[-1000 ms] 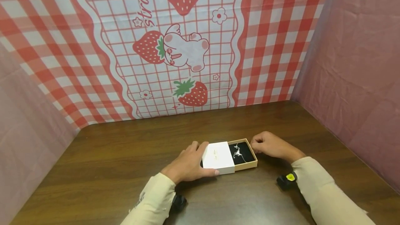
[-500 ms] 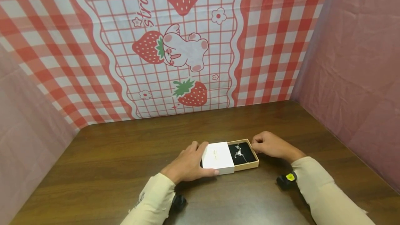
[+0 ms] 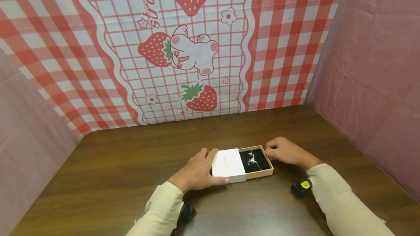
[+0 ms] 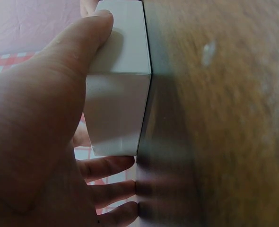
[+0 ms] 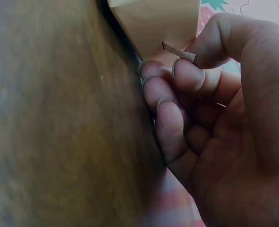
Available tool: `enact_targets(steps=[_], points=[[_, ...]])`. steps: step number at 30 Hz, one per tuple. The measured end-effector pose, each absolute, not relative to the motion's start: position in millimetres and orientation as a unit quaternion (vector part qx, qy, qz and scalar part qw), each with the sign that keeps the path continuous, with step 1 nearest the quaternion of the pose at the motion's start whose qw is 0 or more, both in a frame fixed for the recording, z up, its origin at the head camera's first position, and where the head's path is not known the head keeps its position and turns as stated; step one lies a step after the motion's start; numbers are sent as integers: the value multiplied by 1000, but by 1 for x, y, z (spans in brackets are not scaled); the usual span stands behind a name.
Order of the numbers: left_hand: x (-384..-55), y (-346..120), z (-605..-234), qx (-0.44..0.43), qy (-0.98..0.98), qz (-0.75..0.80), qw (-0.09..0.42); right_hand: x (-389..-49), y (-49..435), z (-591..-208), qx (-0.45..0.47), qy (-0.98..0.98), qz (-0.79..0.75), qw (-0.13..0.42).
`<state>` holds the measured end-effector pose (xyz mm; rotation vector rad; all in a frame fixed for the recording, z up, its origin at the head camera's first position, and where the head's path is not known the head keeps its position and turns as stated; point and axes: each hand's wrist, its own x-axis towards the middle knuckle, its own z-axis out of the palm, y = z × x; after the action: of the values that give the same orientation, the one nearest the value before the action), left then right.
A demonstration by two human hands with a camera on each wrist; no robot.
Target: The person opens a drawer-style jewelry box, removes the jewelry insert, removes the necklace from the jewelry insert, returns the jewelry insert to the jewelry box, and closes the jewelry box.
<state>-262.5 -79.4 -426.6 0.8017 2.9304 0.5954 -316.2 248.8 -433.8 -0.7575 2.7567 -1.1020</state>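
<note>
A white box sleeve (image 3: 228, 165) lies on the table, held by my left hand (image 3: 197, 170) with the thumb on its near side and fingers across its far side. Out of its right end sticks a tan inner drawer (image 3: 260, 173) lined with a black pad (image 3: 258, 154). On the pad rests a silver necklace (image 3: 252, 159) with a pendant whose details are too small to tell. At the drawer's right end is my right hand (image 3: 284, 151). In the right wrist view, its thumb and index finger pinch a small ribbon pull tab (image 5: 178, 52) on the drawer.
The brown wooden table (image 3: 137, 163) carries the box. Behind it hangs a red checked strawberry cloth (image 3: 193, 54), with a pink cloth (image 3: 370, 83) along the right side. Wrist cameras sit under both sleeves.
The drawer has slid slightly farther right out of the sleeve, bringing the necklace with it. My right hand has moved slightly right, while the left hand keeps its hold.
</note>
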Motion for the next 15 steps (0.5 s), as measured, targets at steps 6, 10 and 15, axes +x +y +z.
enact_targets(steps=[6,10,15], points=[[-263,-80,-427,257,947,193,24,-317,251,-434,-238,903,-356,40],[-264,-80,-427,255,947,193,26,-316,251,-433,-230,907,-350,39],[-264,-80,-428,255,947,193,26,-316,252,-433,-219,910,-349,48]])
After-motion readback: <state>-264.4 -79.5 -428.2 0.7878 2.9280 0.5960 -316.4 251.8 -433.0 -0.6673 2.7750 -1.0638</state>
